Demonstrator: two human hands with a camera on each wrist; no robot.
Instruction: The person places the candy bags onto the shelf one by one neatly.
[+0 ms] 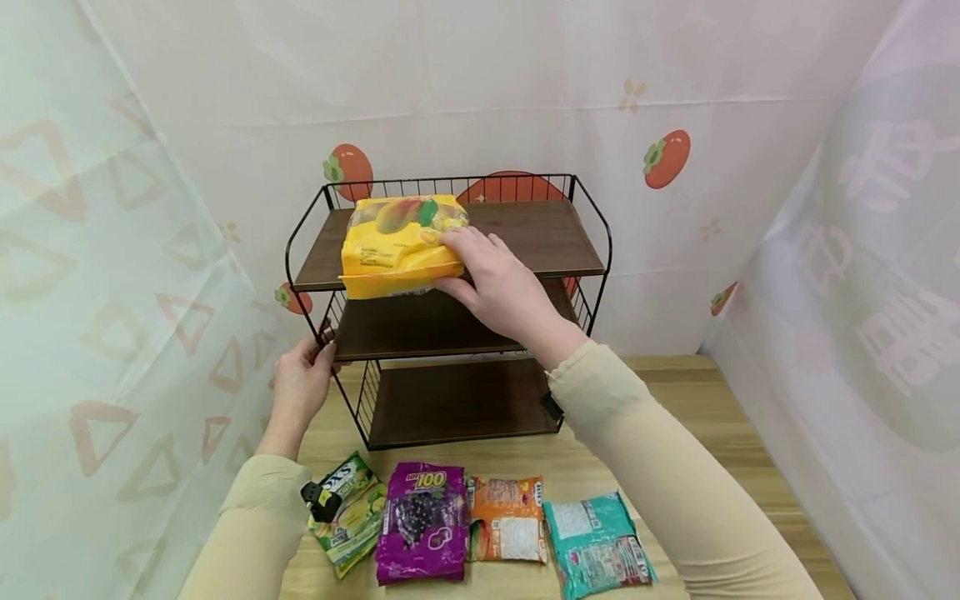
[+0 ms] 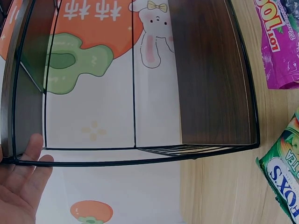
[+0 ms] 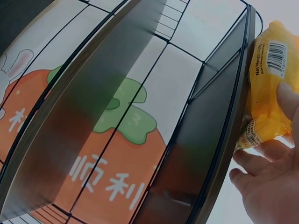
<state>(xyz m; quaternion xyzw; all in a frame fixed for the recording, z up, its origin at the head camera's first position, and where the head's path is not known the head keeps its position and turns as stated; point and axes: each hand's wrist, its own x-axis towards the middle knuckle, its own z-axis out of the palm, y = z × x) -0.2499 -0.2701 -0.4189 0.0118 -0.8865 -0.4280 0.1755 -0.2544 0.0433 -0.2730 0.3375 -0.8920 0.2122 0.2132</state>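
Observation:
A yellow candy bag (image 1: pixel 397 242) with mango pictures is at the left part of the rack's top shelf, its lower end reaching past the front edge. My right hand (image 1: pixel 498 279) grips the bag's right side, thumb toward the front. In the right wrist view the bag (image 3: pixel 271 79) lies against the top board, a barcode showing. The three-tier rack (image 1: pixel 465 404) has dark wood boards and a black wire frame. With my left hand (image 1: pixel 300 379) I hold its left side at the middle shelf; in the left wrist view fingers (image 2: pixel 39 170) lie at the frame.
On the wooden table before the rack lie a green FOX'S bag (image 1: pixel 348 517), a purple grape candy bag (image 1: pixel 422 521), an orange bag (image 1: pixel 507 518) and a teal bag (image 1: pixel 600 546). Printed cloth walls (image 1: pixel 750 208) stand behind and at both sides.

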